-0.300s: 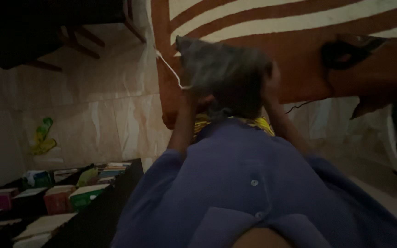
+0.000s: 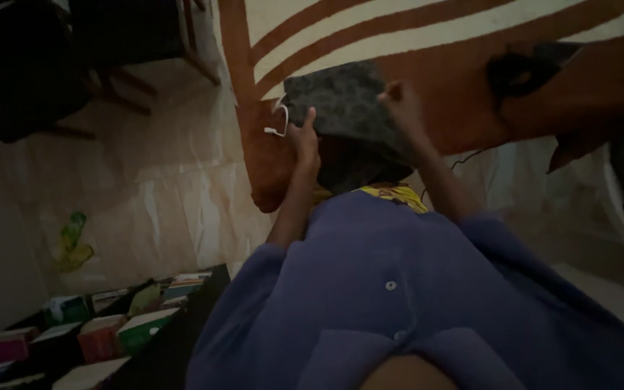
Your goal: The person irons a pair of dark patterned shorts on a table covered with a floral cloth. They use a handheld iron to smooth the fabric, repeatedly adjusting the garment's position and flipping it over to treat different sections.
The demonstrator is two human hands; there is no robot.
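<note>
Both my hands hold up a dark grey patterned cloth (image 2: 348, 108) in front of my chest. My left hand (image 2: 303, 144) grips its left edge and my right hand (image 2: 399, 101) pinches its upper right edge. The cloth hangs down between them over a yellow patterned fabric (image 2: 391, 193) at my lap. My blue shirt (image 2: 399, 289) fills the lower part of the view. A thin white cable (image 2: 277, 119) lies just left of the cloth on the rug.
A brown rug with cream stripes (image 2: 435, 36) lies ahead on the pale marble floor (image 2: 146, 173). A dark object (image 2: 525, 68) rests on the rug at right. Dark furniture legs (image 2: 117, 79) stand upper left. A dark shelf of books (image 2: 95, 325) sits lower left.
The cloth has steadied and spread flatter between my hands; it was blurred in motion before. My right hand has risen to its top edge. The view has shifted slightly.
</note>
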